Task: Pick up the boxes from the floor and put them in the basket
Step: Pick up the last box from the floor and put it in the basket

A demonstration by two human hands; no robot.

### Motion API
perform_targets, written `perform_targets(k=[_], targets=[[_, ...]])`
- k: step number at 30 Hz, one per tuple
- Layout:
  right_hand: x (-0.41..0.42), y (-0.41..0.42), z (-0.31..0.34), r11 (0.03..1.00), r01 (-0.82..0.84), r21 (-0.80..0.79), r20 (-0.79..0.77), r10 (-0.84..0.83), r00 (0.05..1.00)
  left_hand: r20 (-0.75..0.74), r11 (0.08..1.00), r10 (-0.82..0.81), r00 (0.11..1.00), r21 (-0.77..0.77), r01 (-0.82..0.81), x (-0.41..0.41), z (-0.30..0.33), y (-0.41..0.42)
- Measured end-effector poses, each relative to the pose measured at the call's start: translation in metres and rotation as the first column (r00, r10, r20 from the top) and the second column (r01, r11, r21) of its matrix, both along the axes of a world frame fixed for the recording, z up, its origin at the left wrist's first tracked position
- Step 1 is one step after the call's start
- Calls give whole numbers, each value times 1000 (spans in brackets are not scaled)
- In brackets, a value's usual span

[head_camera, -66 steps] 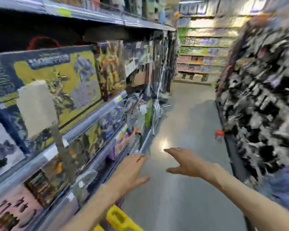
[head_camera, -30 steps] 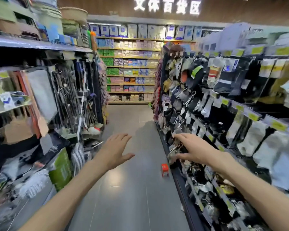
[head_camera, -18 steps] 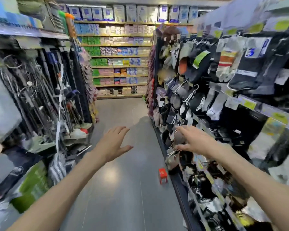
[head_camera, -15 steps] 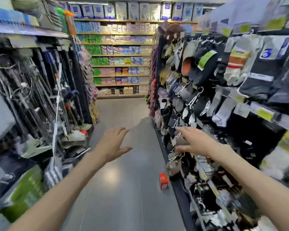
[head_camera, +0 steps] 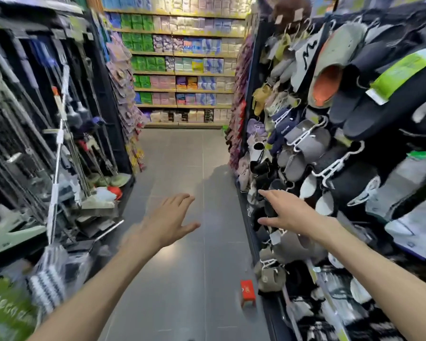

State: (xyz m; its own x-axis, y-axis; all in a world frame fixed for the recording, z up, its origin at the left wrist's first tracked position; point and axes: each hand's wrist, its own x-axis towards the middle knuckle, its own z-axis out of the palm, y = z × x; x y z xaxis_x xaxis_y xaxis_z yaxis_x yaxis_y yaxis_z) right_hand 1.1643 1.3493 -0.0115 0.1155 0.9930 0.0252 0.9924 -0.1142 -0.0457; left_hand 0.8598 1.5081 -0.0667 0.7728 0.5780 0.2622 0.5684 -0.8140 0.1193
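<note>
While I look down the aisle through the head camera, both of the person's arms reach forward over the grey tiled floor (head_camera: 182, 168). My left hand (head_camera: 170, 222) is stretched out flat, fingers straight and slightly spread, thumb out to the side, holding nothing. My right hand (head_camera: 288, 212) is flat too, fingers pointing toward the left, empty, and it hangs just in front of the slipper rack (head_camera: 330, 143) on the right side of the aisle; I cannot tell whether it touches the slippers behind it. 1 small red box (head_camera: 247, 291) stands on the floor, close against the foot of that rack, below and nearer the camera than the right hand and well apart from both hands. On the left side of the aisle stands a dark shelf of mops and long-handled tools (head_camera: 59, 131), somewhat blurred. At the far end, a wall of shelves (head_camera: 182, 65) carries rows of coloured packets.
</note>
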Motion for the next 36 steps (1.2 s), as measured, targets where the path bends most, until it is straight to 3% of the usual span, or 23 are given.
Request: perform_targets(k=[6, 11, 15, 19, 22, 28, 32, 36], targets=[[60, 124, -80, 997, 54, -62, -77, -58, 995, -22, 995, -2, 1000, -102, 0, 71, -75, 134], [99, 194, -180, 974, 119, -195, -175, -154, 972, -66, 971, -21, 998, -238, 5, 121, -164, 200], [118, 228, -301, 928, 107, -356, -247, -204, 947, -103, 936, -15, 995, -350, -22, 144, -267, 214], [132, 242, -463, 857, 89, -507, -311, -279, 909, -171, 886, 28, 985, -453, -104, 155, -404, 216], [135, 241, -593, 799, 160, -580, -358, -427, 830, -238, 829, 45, 970, -533, -169, 159, -514, 205], [138, 225, -823, 585, 433, -686, -302, -770, 562, -297, 681, 44, 954, -689, -246, 138, -716, 156], [130, 221, -921, 448, 640, -624, -197, -883, 426, -328, 595, 64, 942, -746, -300, 112, -798, 122], [136, 209, -980, 287, 773, -566, -91, -953, 287, -378, 497, 85, 922, -786, -369, 80, -841, 100]])
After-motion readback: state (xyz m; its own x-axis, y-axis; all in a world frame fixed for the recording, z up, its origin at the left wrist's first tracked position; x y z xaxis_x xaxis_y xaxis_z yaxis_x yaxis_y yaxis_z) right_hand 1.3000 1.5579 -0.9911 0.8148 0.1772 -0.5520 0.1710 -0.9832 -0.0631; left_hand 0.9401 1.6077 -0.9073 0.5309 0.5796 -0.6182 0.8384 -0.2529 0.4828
